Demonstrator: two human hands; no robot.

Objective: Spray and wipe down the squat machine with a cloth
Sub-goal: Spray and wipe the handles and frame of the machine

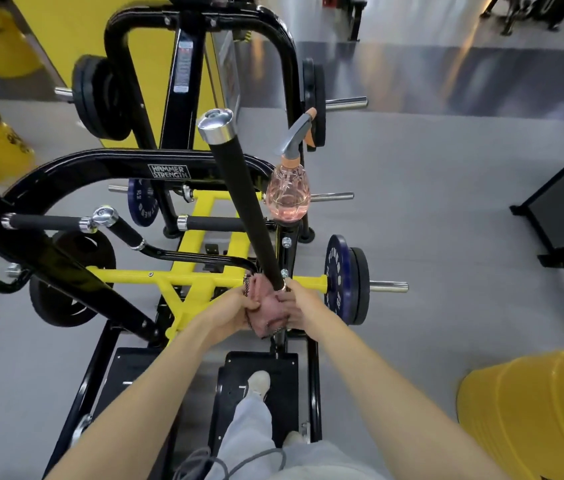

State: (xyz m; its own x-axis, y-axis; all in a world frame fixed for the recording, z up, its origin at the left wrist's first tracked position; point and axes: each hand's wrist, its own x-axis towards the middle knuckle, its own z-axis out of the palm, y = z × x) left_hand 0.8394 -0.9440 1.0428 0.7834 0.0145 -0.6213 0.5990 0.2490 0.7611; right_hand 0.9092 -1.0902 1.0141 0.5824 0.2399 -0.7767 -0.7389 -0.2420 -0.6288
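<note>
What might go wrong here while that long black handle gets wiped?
The spray bottle is perched on the frame right beside the black handle; a jolt might knock it off. The left hand and right hand grip the pink cloth at the handle's base, close to bolts, so the cloth may snag.

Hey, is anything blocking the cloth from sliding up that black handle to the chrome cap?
Nothing visible sits on the black handle between the cloth, gripped by the left hand and right hand at its base, and the chrome cap. The spray bottle stands close beside it on the right.
</note>
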